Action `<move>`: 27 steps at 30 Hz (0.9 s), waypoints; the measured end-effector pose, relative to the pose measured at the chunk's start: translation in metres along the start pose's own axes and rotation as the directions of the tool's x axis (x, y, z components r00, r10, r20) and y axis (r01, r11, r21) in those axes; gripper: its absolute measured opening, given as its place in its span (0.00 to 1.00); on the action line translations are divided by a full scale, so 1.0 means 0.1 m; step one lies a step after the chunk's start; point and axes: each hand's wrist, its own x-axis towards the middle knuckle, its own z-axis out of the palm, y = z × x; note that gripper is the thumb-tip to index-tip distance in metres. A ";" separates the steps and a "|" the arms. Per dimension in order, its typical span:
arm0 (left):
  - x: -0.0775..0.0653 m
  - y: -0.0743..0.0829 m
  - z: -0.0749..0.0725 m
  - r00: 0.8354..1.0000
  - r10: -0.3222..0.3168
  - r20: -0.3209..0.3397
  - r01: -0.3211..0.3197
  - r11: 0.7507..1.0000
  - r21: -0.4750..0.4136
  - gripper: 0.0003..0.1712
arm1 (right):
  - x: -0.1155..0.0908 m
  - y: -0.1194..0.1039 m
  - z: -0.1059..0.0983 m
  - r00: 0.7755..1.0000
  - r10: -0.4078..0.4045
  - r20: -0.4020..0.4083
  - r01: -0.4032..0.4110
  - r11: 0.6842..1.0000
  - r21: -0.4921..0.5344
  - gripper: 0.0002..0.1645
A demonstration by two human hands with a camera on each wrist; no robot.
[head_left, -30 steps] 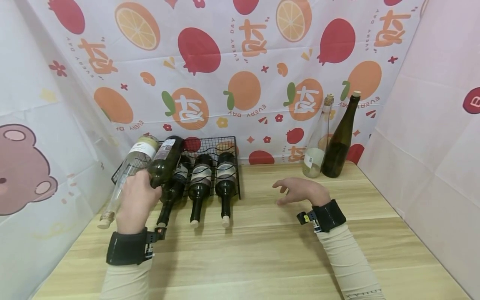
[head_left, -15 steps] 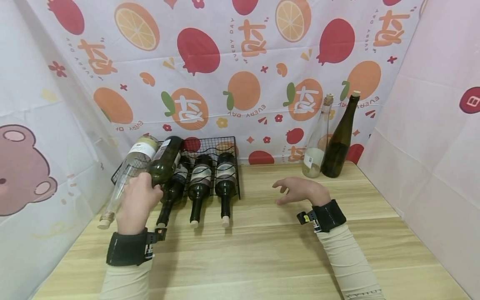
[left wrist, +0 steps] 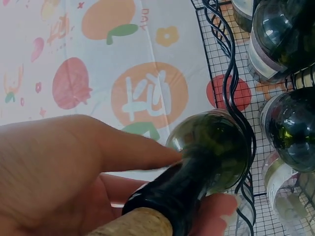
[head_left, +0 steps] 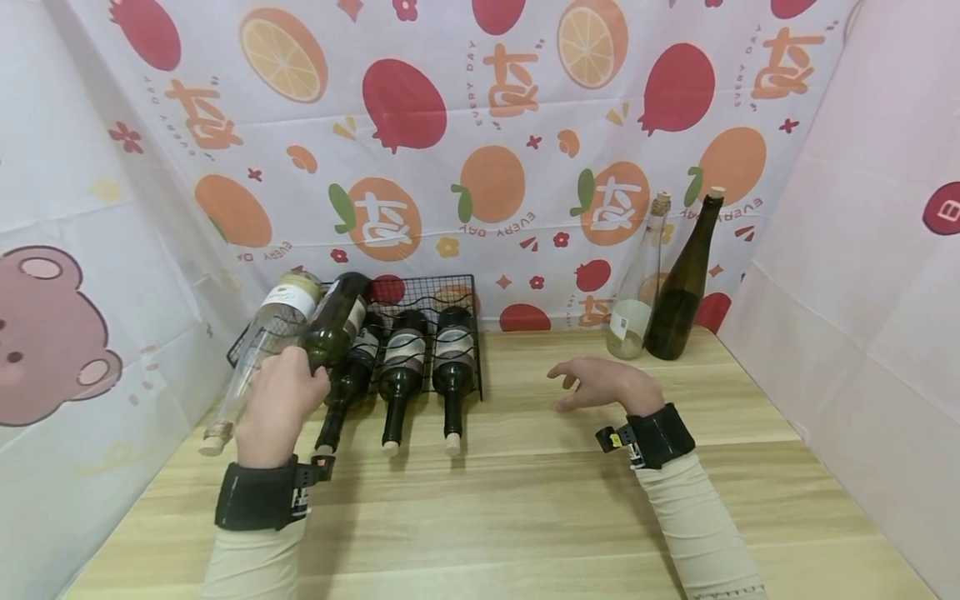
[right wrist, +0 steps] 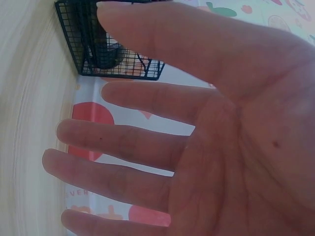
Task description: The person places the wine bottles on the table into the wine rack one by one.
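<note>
My left hand (head_left: 277,404) grips a dark green wine bottle (head_left: 336,321) by its neck, the corked end toward me. The bottle lies tilted over the left part of a black wire rack (head_left: 420,290), its base pointing up and back. In the left wrist view, thumb and fingers wrap the neck behind the cork (left wrist: 142,223), and the bottle's green body (left wrist: 221,152) lies beside the rack's wavy wires (left wrist: 230,78). My right hand (head_left: 603,383) hovers over the table with nothing in it; in the right wrist view its fingers (right wrist: 128,142) are spread.
A clear bottle (head_left: 262,346) lies at the rack's left, and dark bottles (head_left: 402,367) lie in it, corks forward. Upright at the back right are a clear bottle (head_left: 630,321) and a dark green one (head_left: 678,308). Printed cloth (head_left: 487,100) encloses the wooden table (head_left: 525,517).
The bottle in my left hand has turned about its long axis: one label has rolled out of sight leftward and another shows on the right. The right hand stays in place.
</note>
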 end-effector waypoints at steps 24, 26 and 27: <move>-0.02 0.00 -0.01 0.997 0.008 -0.079 -0.009 1.000 -0.001 0.17 | -0.03 -0.02 -0.01 0.999 -0.036 -0.008 0.036 0.999 -0.021 0.34; -0.02 0.00 -0.02 0.998 -0.003 -0.059 0.003 1.000 0.004 0.18 | -0.03 -0.03 0.00 0.999 -0.039 -0.010 0.039 0.999 -0.023 0.34; -0.02 -0.01 -0.03 0.999 -0.009 -0.048 0.009 1.000 0.005 0.19 | -0.04 -0.03 0.00 0.999 -0.039 -0.010 0.039 0.999 -0.023 0.34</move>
